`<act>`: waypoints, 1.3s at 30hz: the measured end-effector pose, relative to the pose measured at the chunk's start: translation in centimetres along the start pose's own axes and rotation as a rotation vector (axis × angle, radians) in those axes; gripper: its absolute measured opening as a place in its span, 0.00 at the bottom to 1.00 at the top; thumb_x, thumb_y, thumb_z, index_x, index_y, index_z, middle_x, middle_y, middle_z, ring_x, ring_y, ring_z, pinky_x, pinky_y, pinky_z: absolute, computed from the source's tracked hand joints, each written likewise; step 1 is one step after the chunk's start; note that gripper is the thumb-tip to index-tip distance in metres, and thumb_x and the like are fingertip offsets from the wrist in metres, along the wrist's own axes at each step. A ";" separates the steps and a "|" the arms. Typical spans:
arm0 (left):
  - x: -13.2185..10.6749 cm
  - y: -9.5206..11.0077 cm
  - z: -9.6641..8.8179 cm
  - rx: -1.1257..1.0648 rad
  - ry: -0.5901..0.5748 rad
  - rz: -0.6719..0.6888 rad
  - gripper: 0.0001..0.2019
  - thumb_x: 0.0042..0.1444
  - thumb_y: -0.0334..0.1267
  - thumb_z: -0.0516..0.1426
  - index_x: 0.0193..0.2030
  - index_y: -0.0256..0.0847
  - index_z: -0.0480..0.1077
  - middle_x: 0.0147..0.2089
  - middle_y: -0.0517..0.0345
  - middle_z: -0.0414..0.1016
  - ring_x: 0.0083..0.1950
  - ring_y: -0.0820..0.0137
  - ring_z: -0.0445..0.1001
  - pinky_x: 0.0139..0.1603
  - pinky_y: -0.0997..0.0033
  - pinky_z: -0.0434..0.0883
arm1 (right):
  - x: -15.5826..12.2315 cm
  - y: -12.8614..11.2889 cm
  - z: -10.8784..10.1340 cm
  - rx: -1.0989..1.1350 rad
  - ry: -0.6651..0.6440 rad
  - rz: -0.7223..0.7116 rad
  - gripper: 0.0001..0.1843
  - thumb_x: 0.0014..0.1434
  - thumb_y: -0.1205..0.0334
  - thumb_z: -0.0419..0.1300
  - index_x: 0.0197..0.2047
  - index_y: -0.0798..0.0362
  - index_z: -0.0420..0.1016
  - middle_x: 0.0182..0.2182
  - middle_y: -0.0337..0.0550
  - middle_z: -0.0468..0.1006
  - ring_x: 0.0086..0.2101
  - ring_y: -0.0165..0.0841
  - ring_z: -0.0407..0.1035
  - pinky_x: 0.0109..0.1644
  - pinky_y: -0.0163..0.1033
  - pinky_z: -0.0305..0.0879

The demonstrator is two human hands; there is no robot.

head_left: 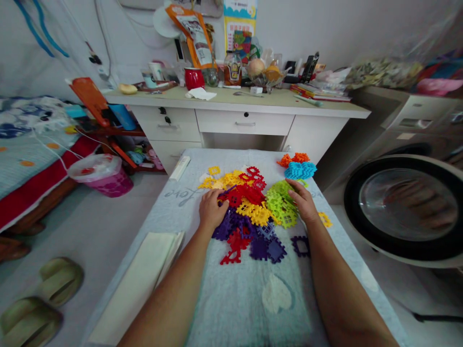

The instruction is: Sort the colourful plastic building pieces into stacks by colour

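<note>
A heap of interlocking plastic building pieces with toothed edges lies on the cloth-covered table. My left hand point(212, 209) is at its left side, fingers curled at a thin purple building piece point(228, 189) that appears edge-on. Beside it are red pieces point(249, 193), yellow pieces point(231, 180) and dark purple pieces point(223, 226). My right hand point(304, 201) rests against the right side of the lime green pieces point(281, 202), thumb and fingers apart. Its far fingers are partly hidden. Blue pieces point(300, 169) and orange pieces point(294, 158) are stacked beyond it.
A single dark square piece point(300, 246) and a yellow piece point(325, 220) lie near my right forearm. Folded pale cloth point(144, 274) is along the table's left side. A cluttered desk point(246, 103) stands behind; a washing machine with its round door point(405, 209) open is at right.
</note>
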State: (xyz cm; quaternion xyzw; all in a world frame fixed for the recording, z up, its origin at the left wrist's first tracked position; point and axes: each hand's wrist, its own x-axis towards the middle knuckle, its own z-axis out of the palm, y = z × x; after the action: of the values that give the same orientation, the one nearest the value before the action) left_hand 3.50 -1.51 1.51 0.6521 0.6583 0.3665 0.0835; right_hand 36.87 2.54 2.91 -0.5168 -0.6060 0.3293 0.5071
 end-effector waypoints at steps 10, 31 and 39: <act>0.0 0.0 -0.1 -0.006 -0.011 -0.011 0.15 0.56 0.39 0.58 0.50 0.45 0.72 0.55 0.52 0.76 0.58 0.57 0.71 0.64 0.53 0.66 | 0.1 1.2 0.5 -0.001 0.071 -0.018 0.24 0.54 0.46 0.62 0.52 0.47 0.77 0.57 0.47 0.77 0.59 0.44 0.68 0.67 0.55 0.58; -0.2 -0.1 0.0 -0.031 0.027 -0.004 0.19 0.56 0.46 0.59 0.53 0.43 0.72 0.59 0.46 0.72 0.63 0.56 0.69 0.67 0.53 0.64 | -0.1 0.2 3.1 -0.325 -0.105 -0.178 0.39 0.55 0.44 0.65 0.67 0.48 0.65 0.64 0.52 0.67 0.63 0.49 0.61 0.69 0.59 0.53; -0.1 -0.3 0.0 0.017 -0.050 0.053 0.24 0.55 0.48 0.61 0.57 0.44 0.70 0.60 0.47 0.73 0.62 0.54 0.69 0.66 0.50 0.65 | 1.3 -4.8 8.5 -0.397 -0.355 -0.381 0.31 0.57 0.63 0.60 0.65 0.49 0.68 0.62 0.50 0.70 0.62 0.45 0.63 0.69 0.57 0.56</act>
State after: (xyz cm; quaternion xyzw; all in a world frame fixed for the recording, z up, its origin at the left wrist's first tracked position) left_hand 3.29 -1.60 1.26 0.6791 0.6416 0.3465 0.0845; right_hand 27.42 3.67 5.42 -0.4173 -0.8233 0.1890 0.3352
